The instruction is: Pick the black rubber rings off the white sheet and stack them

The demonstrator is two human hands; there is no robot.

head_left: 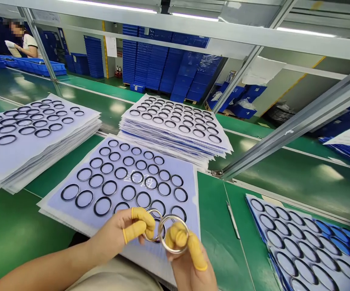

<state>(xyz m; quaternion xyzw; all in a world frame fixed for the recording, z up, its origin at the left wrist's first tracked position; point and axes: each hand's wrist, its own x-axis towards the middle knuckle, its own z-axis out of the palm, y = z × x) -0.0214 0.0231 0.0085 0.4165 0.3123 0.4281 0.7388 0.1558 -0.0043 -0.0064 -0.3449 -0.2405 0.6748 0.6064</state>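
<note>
My left hand [135,226], with yellow finger cots on its fingertips, pinches a shiny metal ring [154,211]. My right hand [190,250], also in yellow finger cots, grips a second metal ring [172,217] that faces me. The two rings overlap or touch at their edges; which, I cannot tell. Both are held up above a white sheet [87,155] that lies just beyond my hands. Dark-edged rings [128,193] lie across that sheet in loose rows, and some faint writing shows between them.
Stacked sheets with rings stand behind [175,137] and at left [72,141]. More ring-covered sheets [302,246] lie at right. A thin pen-like tool [233,220] rests on the green table [220,246]. A metal post [284,125] slants up at right. Another person [29,45] sits far left.
</note>
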